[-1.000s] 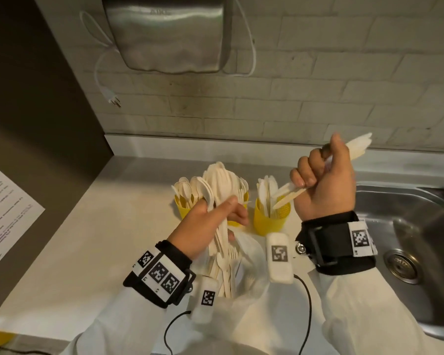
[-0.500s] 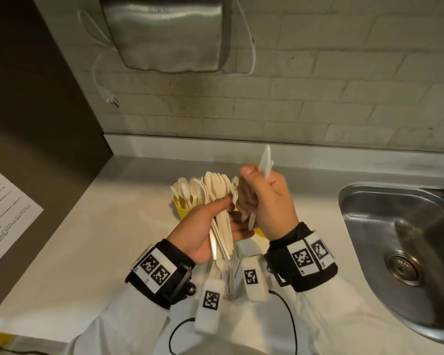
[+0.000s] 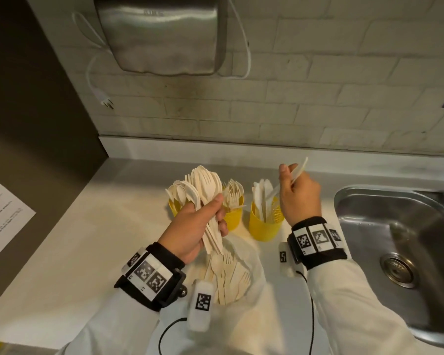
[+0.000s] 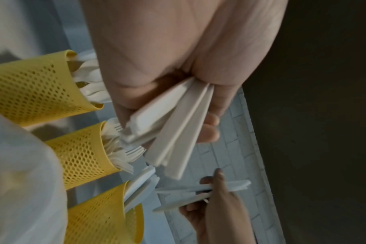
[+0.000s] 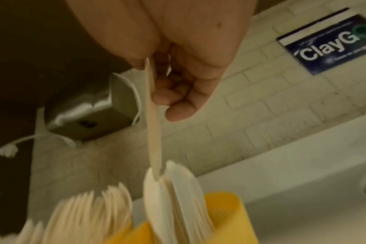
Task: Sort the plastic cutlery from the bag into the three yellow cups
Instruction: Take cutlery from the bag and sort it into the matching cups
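My left hand point(image 3: 195, 228) grips a fanned bunch of cutlery point(image 3: 206, 190) above the open bag point(image 3: 244, 275) at six o'clock. At two o'clock my right hand point(image 3: 299, 194) pinches a knife point(image 3: 290, 181), its lower end in the right yellow cup point(image 3: 263, 228), among other knives. Fork cup point(image 3: 233, 216) centre, spoon cup point(image 3: 173, 204) left

3 yellow mesh cups point(image 3: 265, 228) pierced with small holes are seen; cream-white plastic cutlery point(image 3: 207, 193), black-and-white square-coded wrist bands point(image 3: 315, 239), a dark blue sign point(image 5: 328, 44) lettered in white
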